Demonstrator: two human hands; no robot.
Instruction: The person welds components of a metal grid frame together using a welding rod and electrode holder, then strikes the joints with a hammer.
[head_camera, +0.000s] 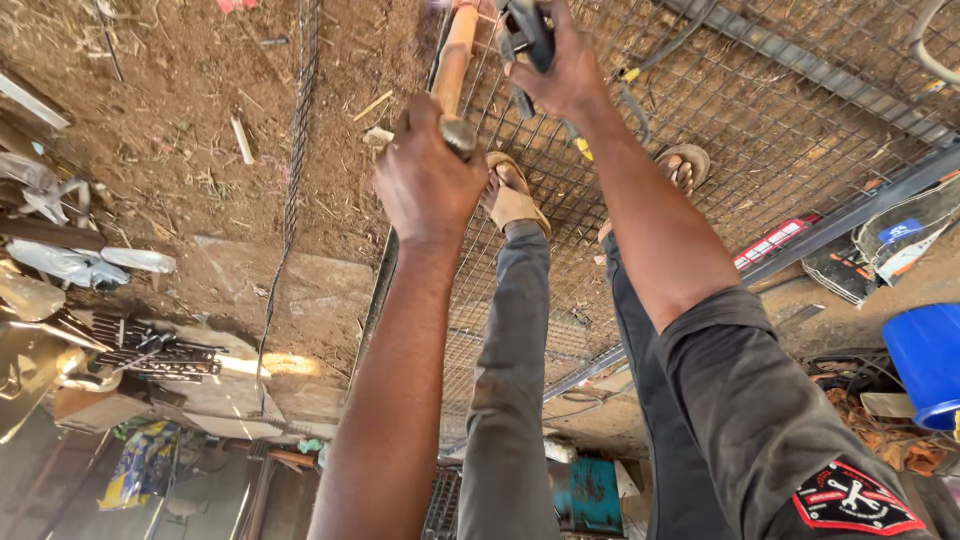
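My left hand (425, 185) is closed around the wooden handle of a hammer (455, 55), which runs up toward the top edge; its head is out of view. My right hand (560, 65) grips a dark metal tool (528, 35) with a black cable trailing off it. Both hands are raised over a sheet of wire mesh (740, 130) lying on the dirt ground. My legs in grey trousers reach forward, and my sandalled feet (510, 195) rest on the mesh. The right arm wears a dark sleeve with a red and black patch.
A dark steel frame bar (850, 215) borders the mesh at the right. A blue bucket (925, 360) stands at the right edge. A thin rebar lattice (296, 130) lies on the dirt at left, with metal scraps (150, 350) and plastic bags (70, 262) beyond.
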